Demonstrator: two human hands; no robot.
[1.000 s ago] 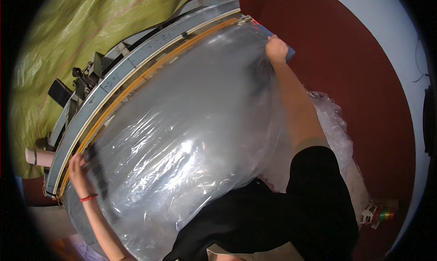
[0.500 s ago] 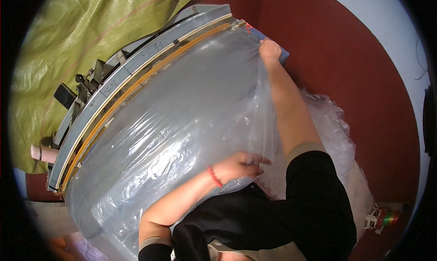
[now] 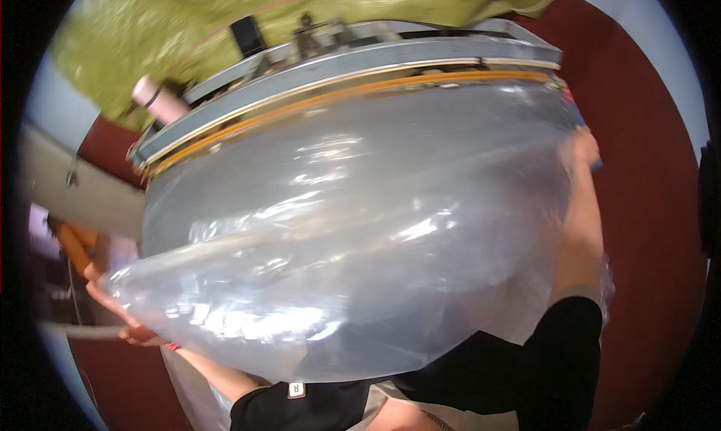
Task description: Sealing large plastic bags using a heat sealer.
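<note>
A wide sheet of clear plastic film (image 3: 323, 258) stretches between my hands over a grey table surface, glossy and bulging toward my body. My left hand (image 3: 124, 311) is at the film's left corner, out to the side, closed on its gathered edge; part of the fingers is blurred. On the right, my right hand (image 3: 582, 147) grips the film's other edge, beside the table's far right corner. Folds run from both hands toward the middle.
Along the far side runs a grey metal rail (image 3: 360, 59) with an orange strip (image 3: 375, 85) below it. A pink cylinder (image 3: 159, 100) and a black box-like piece (image 3: 248, 37) stand behind it. Yellow-green woven sheeting (image 3: 188, 25) hangs beyond. The floor (image 3: 638, 206) is dark red.
My left hand has swung from near my body out to the far left, taking the film's edge and spreading it. My right hand keeps its grip. The view has turned left.
</note>
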